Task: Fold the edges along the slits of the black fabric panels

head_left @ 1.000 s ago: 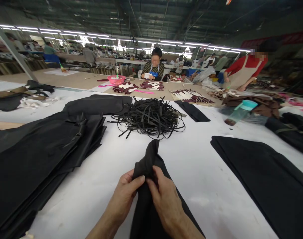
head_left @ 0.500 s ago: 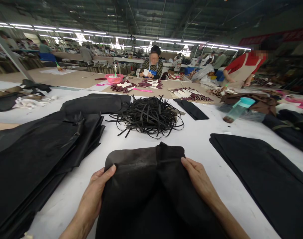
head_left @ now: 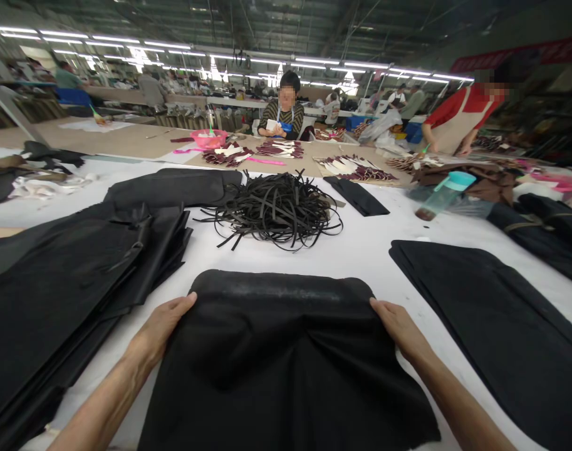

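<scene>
A black sheet of leather-like material (head_left: pixel 276 351) spreads in front of me, its far edge rounded at both corners and marked by a pale, scuffed band. My left hand (head_left: pixel 161 322) pinches its left edge near the far corner, thumb on top. At the opposite corner my right hand (head_left: pixel 398 326) grips the right edge the same way. The fingers under the sheet are hidden. Folds run down its middle toward me. Beyond it lies a tangled heap of thin black strips (head_left: pixel 280 210).
A stack of black sheets (head_left: pixel 55 282) lies at left, another black stack (head_left: pixel 487 313) at right, on the white tabletop (head_left: pixel 361 250). A teal-lidded bottle (head_left: pixel 445 195) leans at the back right. Two people (head_left: pixel 282 116) work across the table, near a pink basket (head_left: pixel 208 138).
My hands have moved apart, drawing the sheet wider. The fold across its far right part has flattened out, and the far edge now runs nearly straight. The view has tilted slightly downward.
</scene>
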{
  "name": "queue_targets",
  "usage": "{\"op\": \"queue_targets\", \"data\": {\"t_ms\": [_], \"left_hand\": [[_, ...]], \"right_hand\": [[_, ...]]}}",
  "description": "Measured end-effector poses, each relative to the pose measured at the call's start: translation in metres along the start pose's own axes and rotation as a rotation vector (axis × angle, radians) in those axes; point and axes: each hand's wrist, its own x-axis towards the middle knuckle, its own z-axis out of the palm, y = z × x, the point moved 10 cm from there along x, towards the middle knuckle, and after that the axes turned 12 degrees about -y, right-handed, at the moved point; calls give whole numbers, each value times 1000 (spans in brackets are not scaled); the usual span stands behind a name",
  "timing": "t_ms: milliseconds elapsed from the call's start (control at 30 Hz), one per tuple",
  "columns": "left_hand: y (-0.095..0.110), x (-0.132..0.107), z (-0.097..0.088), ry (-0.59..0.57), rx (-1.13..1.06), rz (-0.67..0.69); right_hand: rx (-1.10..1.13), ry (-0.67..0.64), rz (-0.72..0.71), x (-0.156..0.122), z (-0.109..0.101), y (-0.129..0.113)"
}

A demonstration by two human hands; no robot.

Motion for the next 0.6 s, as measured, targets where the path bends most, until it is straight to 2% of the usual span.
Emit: {"op": "queue_targets", "data": {"t_ms": [67, 133, 200, 267, 333, 433, 533, 600], "left_hand": [[4, 2, 1, -38, -9, 13], [8, -8, -2, -42, -8, 45], [3, -28, -12, 7, 29, 50], [-9, -52, -24, 83, 110, 15], [-20, -71, -29, 116, 206, 17], [-24, -77, -20, 89, 377, 110], [-17, -61, -11, 119, 587, 168], [-10, -51, -8, 132, 659, 187]], "right_hand": [[-1, -10, 11, -3, -1, 2], [39, -40, 64, -12, -1, 11], [156, -115, 154, -28, 3, 29], [281, -208, 225, -47, 11, 46], [323, -249, 228, -64, 16, 55], [254, -143, 139, -77, 13, 55], [151, 8, 34, -81, 11, 45], [44, 57, -22, -83, 11, 37]]}}
